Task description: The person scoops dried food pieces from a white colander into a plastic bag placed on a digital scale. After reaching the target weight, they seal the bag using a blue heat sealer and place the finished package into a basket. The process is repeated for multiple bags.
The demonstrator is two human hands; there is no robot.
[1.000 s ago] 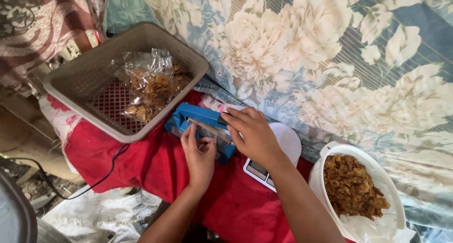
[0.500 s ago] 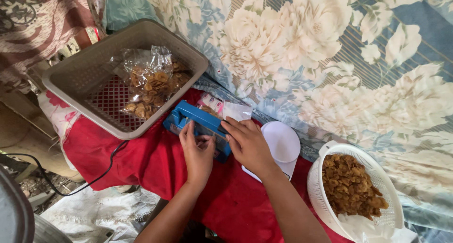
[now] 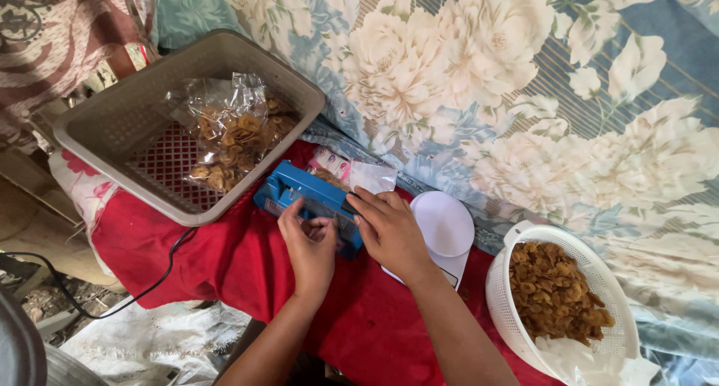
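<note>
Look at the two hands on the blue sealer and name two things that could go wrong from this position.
The left hand and right hand both rest on the blue heat sealer, so fingers may get pinched or burnt at its bar. The clear snack bag sticks out behind the sealer toward the flowered cloth; if it slips, the seal may come out crooked. The black cord hangs off the red cloth and could snag.

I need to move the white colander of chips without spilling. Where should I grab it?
Probably grip the white colander by its bare rim on two opposite sides, coming from above. It sits upright and heaped with chips; the rim is clear all round.
</note>
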